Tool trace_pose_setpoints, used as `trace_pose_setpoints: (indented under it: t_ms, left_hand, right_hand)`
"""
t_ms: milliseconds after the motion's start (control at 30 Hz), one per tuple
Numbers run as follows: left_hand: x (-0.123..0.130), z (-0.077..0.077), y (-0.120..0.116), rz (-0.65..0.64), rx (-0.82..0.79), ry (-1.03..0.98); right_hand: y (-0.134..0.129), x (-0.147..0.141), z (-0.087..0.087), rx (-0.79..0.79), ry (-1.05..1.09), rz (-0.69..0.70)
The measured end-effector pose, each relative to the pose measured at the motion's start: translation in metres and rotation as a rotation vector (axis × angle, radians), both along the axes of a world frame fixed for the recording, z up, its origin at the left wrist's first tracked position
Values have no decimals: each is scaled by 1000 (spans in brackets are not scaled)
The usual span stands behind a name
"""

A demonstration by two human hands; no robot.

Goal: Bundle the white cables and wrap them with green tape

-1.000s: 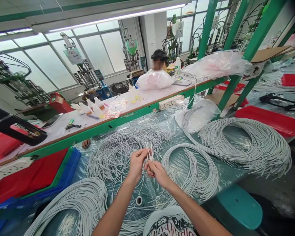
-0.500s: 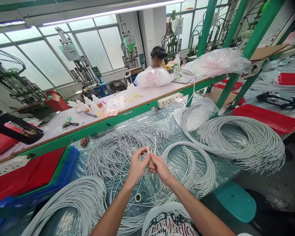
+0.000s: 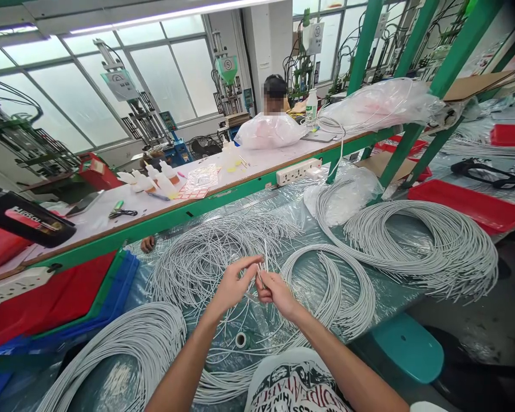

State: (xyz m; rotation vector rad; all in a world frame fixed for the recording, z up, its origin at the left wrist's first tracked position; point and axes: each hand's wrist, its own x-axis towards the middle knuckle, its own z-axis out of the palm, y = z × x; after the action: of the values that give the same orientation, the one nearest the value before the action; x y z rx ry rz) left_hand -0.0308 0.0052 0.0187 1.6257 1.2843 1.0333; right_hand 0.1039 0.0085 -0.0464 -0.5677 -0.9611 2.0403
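Head view: left hand and right hand pinch thin white wire ends with closed fingers; loose coils below could snag them.

1. Both forearms enter from the bottom edge, bare to the elbow, and converge toward frame centre.
2. Left forearm rises from lower left, angled up and to the right; wrist roughly straight.
3. Left hand: palm turned toward the right hand, fingers extended forward and closed in a pinch, thumb set against the fingertips.
4. Right forearm rises from lower right, angled up and to the left; wrist slightly flexed.
5. Right hand: back of hand facing the camera, fingers curled inward, thumb and forefinger pinched.
6. The two hands meet fingertip to fingertip, touching at the pinch points, held above the work surface.
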Motion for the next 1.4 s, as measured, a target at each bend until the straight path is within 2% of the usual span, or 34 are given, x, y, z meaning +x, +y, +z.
trace_pose_setpoints:
  t_ms: [100, 267, 500, 667, 800, 933, 1067, 1400]
  left_hand:
    - [0, 11, 9, 55, -32, -117]
    - [6, 22, 14, 37, -14, -61]
    - [4, 11, 6, 1, 79, 71]
    - [-2, 13, 0, -84, 107, 114]
    - [-3, 14, -2, -42, 81, 48]
    - [-3, 11, -4, 5, 137, 153]
    - [-3, 9, -6, -25, 194, 188]
    - [-8, 1, -4, -92, 140, 198]
  right_hand:
    - [-1, -1, -2, 112, -63, 102]
    - [-4, -3, -3, 164, -90, 181]
    - [6, 2, 2, 120, -43, 133]
    - [12, 6, 5, 131, -30, 100]
    - [13, 6, 8, 142, -26, 90]
    - [13, 6, 7, 144, -20, 91]
    - [11, 6, 5, 115, 4, 88]
    - [6, -2, 1, 4, 46, 103]
